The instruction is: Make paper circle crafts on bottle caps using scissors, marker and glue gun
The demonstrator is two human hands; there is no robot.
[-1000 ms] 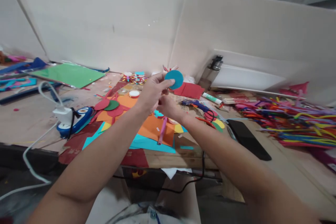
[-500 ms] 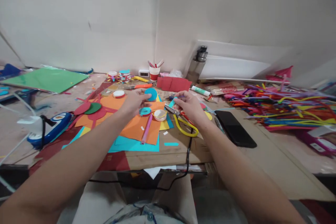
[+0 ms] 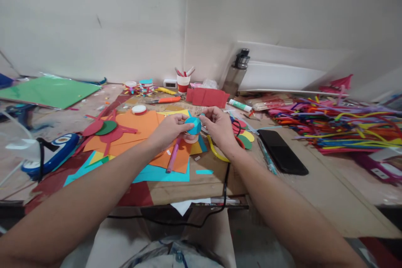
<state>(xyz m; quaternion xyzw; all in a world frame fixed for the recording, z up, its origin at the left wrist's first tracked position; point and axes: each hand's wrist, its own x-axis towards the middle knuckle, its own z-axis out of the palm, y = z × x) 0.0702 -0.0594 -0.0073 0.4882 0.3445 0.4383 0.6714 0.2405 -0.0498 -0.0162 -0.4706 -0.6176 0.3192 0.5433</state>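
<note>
My left hand (image 3: 169,130) is closed, pinching a blue paper disc (image 3: 192,126) between thumb and fingers above the middle of the table. My right hand (image 3: 220,129) is closed too, its fingertips on a small blue paper strip (image 3: 202,116) at the disc's upper right edge. Whether the strip touches the disc I cannot tell. Under the disc a pale roll of tape (image 3: 190,138) is partly hidden. A purple tube (image 3: 173,155) lies on orange paper (image 3: 182,165) below my left hand. Beside my right wrist shows a yellow loop handle (image 3: 216,153), mostly covered.
On the right lie a black phone (image 3: 282,151) and a heap of pipe cleaners (image 3: 342,123). Behind stand a dark bottle (image 3: 236,73), a cup of pens (image 3: 183,83) and folded red paper (image 3: 207,97). A glue gun (image 3: 50,157) sits at left; a black cable (image 3: 225,184) crosses the table edge.
The blue disc in my left hand has moved right and slightly down. My right hand has brought the strip to the disc's edge, and the scissors blades are now covered.
</note>
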